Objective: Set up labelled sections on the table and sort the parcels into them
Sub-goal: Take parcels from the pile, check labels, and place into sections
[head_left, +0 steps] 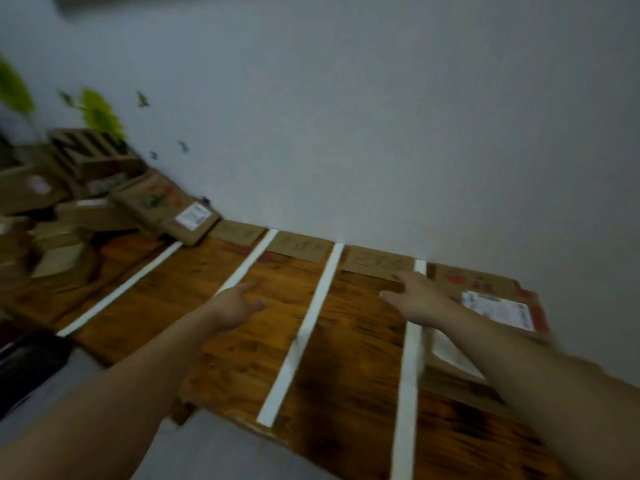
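White tape strips (304, 330) split the wooden table (346, 375) into sections. Brown cardboard labels (299, 251) lie along the wall edge, one per section. A flat cardboard parcel (485, 299) with a white shipping label rests in the rightmost section. My right hand (415, 299) hovers just left of that parcel with fingers spread and empty. My left hand (235, 306) reaches over a middle section, fingers loosely apart, holding nothing. A heap of cardboard parcels (86, 209) is piled at the table's left end.
A pale wall (381, 133) runs directly behind the table. Green leaves (97, 112) and small bird stickers sit near the pile. A dark object (27, 362) stands at the lower left, beyond the table's front edge.
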Demonstrator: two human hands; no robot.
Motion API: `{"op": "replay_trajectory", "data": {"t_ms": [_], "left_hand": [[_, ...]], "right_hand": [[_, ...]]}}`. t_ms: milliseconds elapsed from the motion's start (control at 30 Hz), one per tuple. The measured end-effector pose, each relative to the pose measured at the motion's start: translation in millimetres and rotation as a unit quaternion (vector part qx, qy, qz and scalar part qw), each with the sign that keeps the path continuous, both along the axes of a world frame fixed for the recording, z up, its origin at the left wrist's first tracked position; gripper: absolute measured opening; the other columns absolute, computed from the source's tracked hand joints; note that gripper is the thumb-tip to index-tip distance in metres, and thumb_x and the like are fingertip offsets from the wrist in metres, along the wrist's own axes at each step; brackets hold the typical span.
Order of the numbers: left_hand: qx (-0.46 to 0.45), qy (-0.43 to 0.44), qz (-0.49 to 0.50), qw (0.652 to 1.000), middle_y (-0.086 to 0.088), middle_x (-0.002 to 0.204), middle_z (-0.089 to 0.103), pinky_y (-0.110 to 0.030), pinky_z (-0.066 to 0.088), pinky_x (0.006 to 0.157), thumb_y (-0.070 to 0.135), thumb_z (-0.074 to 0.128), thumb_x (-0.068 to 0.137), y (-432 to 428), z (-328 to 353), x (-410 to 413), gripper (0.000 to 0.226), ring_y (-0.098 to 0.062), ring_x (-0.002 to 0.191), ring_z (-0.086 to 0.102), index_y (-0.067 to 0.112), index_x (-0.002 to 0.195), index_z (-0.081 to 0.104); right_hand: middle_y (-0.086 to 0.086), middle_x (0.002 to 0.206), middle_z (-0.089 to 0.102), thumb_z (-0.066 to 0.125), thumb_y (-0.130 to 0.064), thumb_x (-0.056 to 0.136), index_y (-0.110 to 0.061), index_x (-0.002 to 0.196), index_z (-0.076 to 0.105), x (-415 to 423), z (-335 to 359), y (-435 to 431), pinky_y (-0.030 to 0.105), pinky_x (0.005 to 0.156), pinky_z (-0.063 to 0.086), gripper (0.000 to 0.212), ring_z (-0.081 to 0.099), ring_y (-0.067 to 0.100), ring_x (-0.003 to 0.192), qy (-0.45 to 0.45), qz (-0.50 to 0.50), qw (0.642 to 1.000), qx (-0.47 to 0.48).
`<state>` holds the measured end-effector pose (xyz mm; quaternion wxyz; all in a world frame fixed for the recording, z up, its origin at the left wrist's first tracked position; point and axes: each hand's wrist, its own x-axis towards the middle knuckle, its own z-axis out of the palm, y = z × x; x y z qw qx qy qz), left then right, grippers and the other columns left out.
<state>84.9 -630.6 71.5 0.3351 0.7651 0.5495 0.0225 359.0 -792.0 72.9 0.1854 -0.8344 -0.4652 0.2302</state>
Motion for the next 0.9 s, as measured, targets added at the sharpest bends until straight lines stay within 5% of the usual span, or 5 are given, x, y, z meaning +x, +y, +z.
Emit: {"op": "replay_trajectory", "data": {"t_ms": [333, 500, 667, 733, 900], "left_hand": [[0.044, -0.038, 0.099, 0.993, -0.005, 0.152, 0.032, -0.034, 0.039, 0.102, 0.043, 0.061, 0.088, 102.6, 60.9, -252.9, 0.072, -0.024, 0.133, 0.039, 0.026, 0.148, 0.026], [0.019, -0.08, 0.141, 0.987, -0.003, 0.15, 0.035, -0.034, 0.044, 0.099, 0.042, 0.064, 0.085, 151.5, 63.9, -340.8, 0.075, -0.022, 0.128, 0.045, 0.026, 0.148, 0.027], [-0.006, -0.108, 0.172, 0.979, -0.003, 0.142, 0.045, -0.033, 0.046, 0.092, 0.037, 0.065, 0.085, 207.6, 54.3, -386.5, 0.067, -0.021, 0.122, 0.05, 0.028, 0.144, 0.034], [-0.01, -0.093, 0.174, 0.98, -0.005, 0.145, 0.041, -0.039, 0.044, 0.1, 0.039, 0.065, 0.084, 239.7, 49.3, -394.6, 0.072, -0.023, 0.127, 0.046, 0.03, 0.146, 0.03], [-0.021, -0.061, 0.161, 0.985, -0.007, 0.151, 0.032, -0.043, 0.039, 0.106, 0.039, 0.061, 0.088, 333.0, 44.1, -391.5, 0.071, -0.026, 0.133, 0.039, 0.033, 0.147, 0.023]], "right_hand": [[0.005, 0.15, 0.038, 0.057, -0.05, 0.089, -0.02, 0.148, 0.032, -240.8, 37.7, 180.3, 0.033, 0.099, 0.043, 0.07, 0.048, 0.025, 0.125, -0.012, 0.15, 0.989, 0.014], [0.006, 0.156, 0.025, 0.053, -0.052, 0.091, -0.021, 0.151, 0.026, -322.5, 44.0, 257.6, 0.034, 0.11, 0.032, 0.073, 0.033, 0.025, 0.138, -0.052, 0.225, 0.973, -0.007], [0.004, 0.151, 0.035, 0.054, -0.059, 0.086, -0.026, 0.148, 0.032, -362.8, 33.7, 338.1, 0.036, 0.105, 0.039, 0.074, 0.041, 0.024, 0.132, -0.063, 0.261, 0.963, -0.002], [0.003, 0.147, 0.041, 0.054, -0.062, 0.082, -0.028, 0.146, 0.034, -366.8, 21.4, 375.6, 0.038, 0.103, 0.042, 0.075, 0.046, 0.022, 0.127, -0.051, 0.262, 0.964, -0.003], [0.004, 0.146, 0.042, 0.056, -0.044, 0.091, -0.026, 0.144, 0.038, -367.1, -1.6, 470.7, 0.029, 0.099, 0.039, 0.059, 0.046, 0.022, 0.126, -0.017, 0.237, 0.971, 0.008]]}}
